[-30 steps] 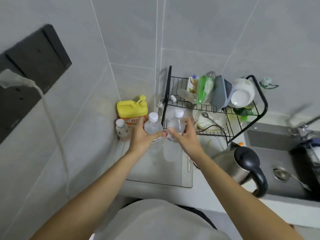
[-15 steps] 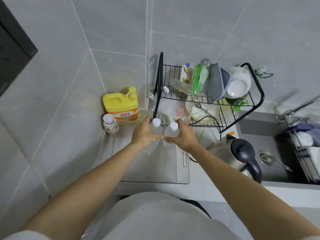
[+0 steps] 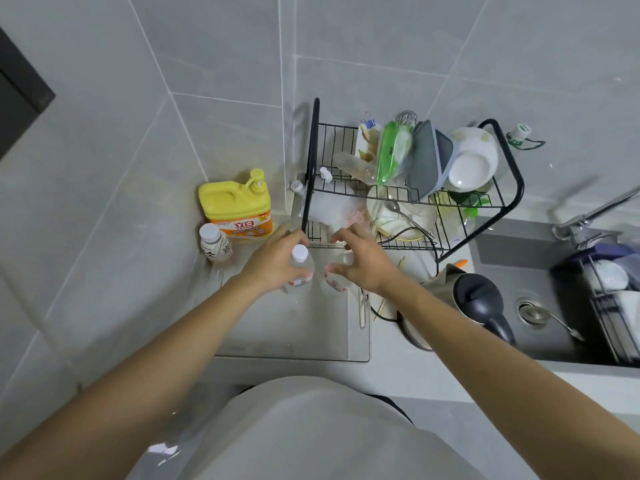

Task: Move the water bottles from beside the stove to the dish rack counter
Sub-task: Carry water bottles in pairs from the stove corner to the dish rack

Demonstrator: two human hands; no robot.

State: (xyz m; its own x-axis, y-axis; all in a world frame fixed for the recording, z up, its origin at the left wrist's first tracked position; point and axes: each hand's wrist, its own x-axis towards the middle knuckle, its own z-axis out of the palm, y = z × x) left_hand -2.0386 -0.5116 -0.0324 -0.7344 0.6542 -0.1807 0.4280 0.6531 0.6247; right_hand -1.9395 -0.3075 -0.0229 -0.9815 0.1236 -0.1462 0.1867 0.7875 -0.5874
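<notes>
Two clear water bottles were seen standing side by side on the table (image 3: 398,351), just in front of the black dish rack (image 3: 415,188). The left bottle (image 3: 300,268), with a white cap, was held by the left hand (image 3: 273,261), whose grip was curled around its upper part. The right bottle (image 3: 337,275) was partly hidden by the right hand (image 3: 363,265); the fingers were bent around it, but whether this grip really pressed the bottle could not be told. One yellow detergent jug (image 3: 237,206) and one small white-capped bottle (image 3: 214,242) were placed in the corner, to the left of the hands. One kettle (image 3: 460,303) with a dark lid was standing near the right forearm, beside the sink (image 3: 502,244). In the rack, two white dishes at least and one green packet were counted.
</notes>
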